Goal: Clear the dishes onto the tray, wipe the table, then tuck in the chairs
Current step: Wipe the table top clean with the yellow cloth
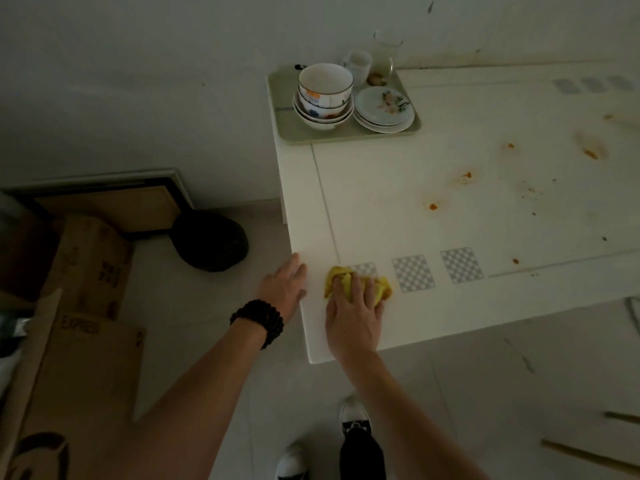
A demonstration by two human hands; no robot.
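A white table fills the right half of the head view, with orange food stains scattered over its middle and right. My right hand presses a crumpled yellow cloth onto the near left corner. My left hand lies flat with spread fingers on the table's left edge; a black bead bracelet is on its wrist. At the far left corner a pale green tray holds stacked bowls, stacked plates, a white cup and a glass.
Cardboard boxes stand on the floor at the left, with a black round object near the table's left side. A white wall runs behind the table. My shoes are on the tiled floor. Thin wooden sticks show at the lower right.
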